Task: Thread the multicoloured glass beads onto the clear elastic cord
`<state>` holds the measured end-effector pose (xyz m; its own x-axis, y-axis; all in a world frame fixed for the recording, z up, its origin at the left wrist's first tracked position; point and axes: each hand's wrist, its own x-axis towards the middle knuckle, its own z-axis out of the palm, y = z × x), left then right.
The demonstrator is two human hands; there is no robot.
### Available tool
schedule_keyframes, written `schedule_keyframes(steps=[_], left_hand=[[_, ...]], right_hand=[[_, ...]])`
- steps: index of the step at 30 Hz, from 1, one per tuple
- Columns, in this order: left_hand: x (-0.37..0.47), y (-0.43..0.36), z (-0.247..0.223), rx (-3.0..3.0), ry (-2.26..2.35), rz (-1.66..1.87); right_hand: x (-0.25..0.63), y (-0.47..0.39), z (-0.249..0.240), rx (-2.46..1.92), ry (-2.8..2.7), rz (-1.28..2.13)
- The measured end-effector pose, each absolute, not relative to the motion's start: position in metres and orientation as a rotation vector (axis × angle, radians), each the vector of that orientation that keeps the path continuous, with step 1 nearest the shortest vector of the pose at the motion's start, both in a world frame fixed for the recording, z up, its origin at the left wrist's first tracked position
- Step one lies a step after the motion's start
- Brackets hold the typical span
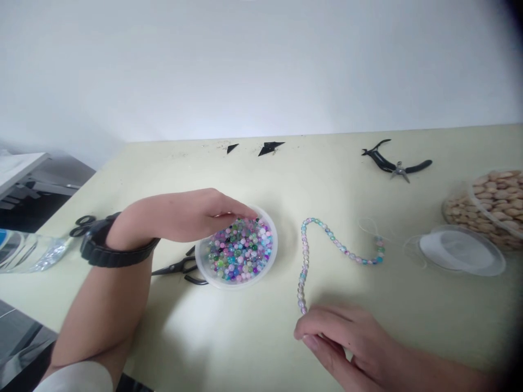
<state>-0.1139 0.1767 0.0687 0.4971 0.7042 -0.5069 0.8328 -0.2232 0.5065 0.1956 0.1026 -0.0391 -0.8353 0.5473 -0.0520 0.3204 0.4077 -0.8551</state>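
Observation:
My left hand (196, 213), with a black band on the wrist, reaches over the far left rim of a clear round bowl (274, 256). Its fingertips touch the multicoloured beads (241, 250) inside; whether a bead is between them is hidden. Lower right, my right hand (347, 343) pinches the near end of a bead strand (304, 261) between thumb and forefinger. The strand lies in a curve on the table, and thin clear thread (368, 227) shows at its far end.
Black pliers (382, 161) lie at the back right. Nuts in a clear container (496, 196) and a clear lid (492, 256) with a white spool are at right. Left are scissors (175, 268), a bottle (30, 251) and black-handled scissors (85, 222). Black scraps (269, 148) lie near the wall.

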Motion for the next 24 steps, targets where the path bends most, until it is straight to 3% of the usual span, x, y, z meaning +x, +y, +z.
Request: schedule_keyframes(steps=[24], left_hand=[[-0.055,0.145,0.02,2.439,1.555,-0.66]], right_hand=[[0.194,0.107,-0.035,-0.754,-2.497,1.389]])
